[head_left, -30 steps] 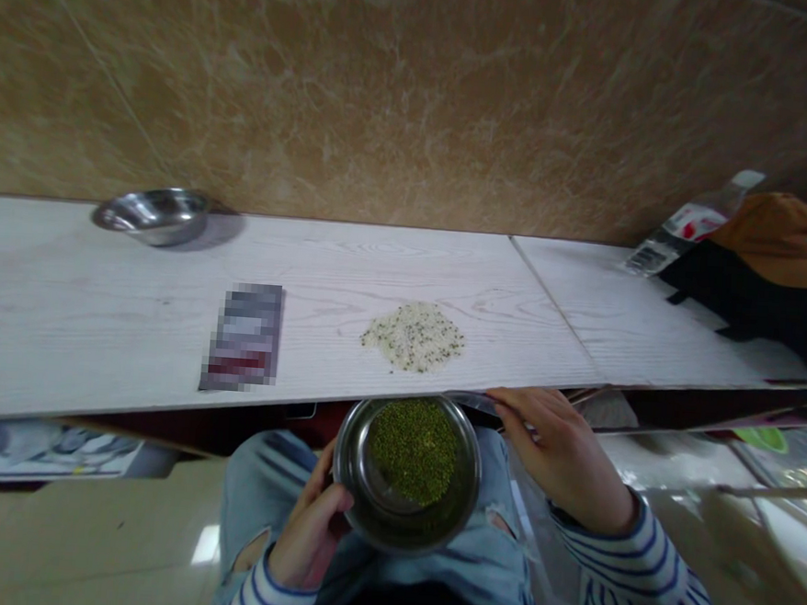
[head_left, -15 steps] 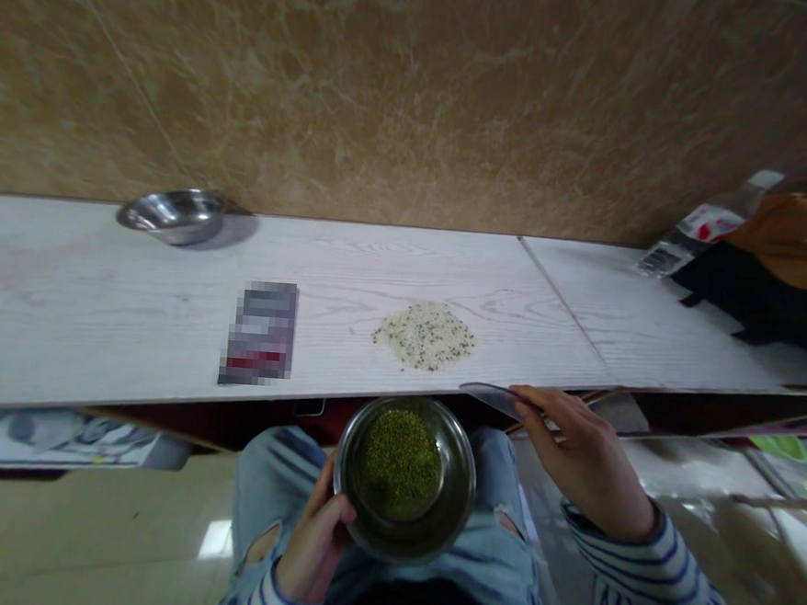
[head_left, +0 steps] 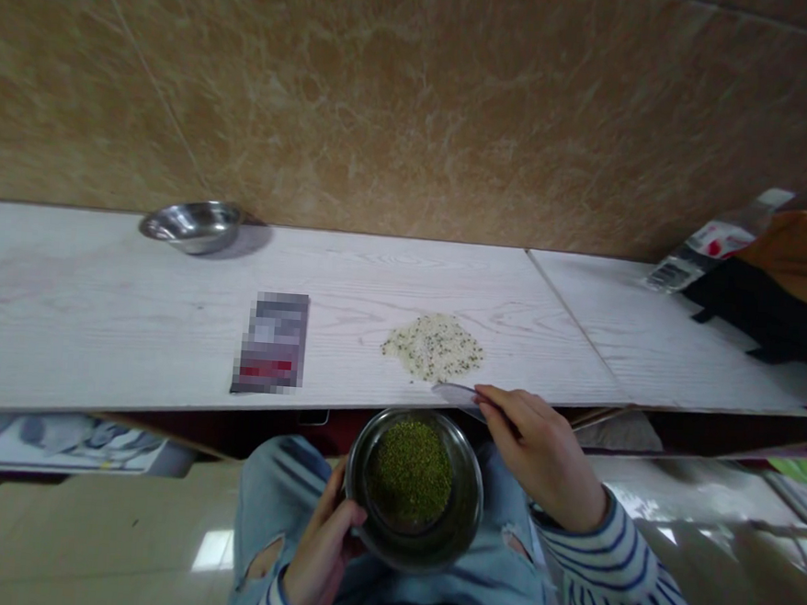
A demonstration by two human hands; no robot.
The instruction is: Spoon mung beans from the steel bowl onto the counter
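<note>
My left hand (head_left: 320, 555) grips the rim of a steel bowl (head_left: 415, 488) that rests on my lap and holds green beans (head_left: 411, 469). My right hand (head_left: 541, 450) is closed on a thin flat card or scraper (head_left: 456, 394), its tip at the table's front edge beside a small pile of pale grains with dark specks (head_left: 434, 345). The pile lies on the white wooden table (head_left: 98, 318), just beyond the bowl.
An empty steel bowl (head_left: 191, 225) stands at the back left by the brown marble wall. A dark packet (head_left: 272, 344) lies left of the pile. At far right lie a plastic bottle (head_left: 715, 241), an orange cap (head_left: 804, 252) and a dark bag (head_left: 762, 314).
My right hand has lifted from beside the bowl and moved left, bringing the flat card up to the table edge by the pile. The bowl has stayed on my lap.
</note>
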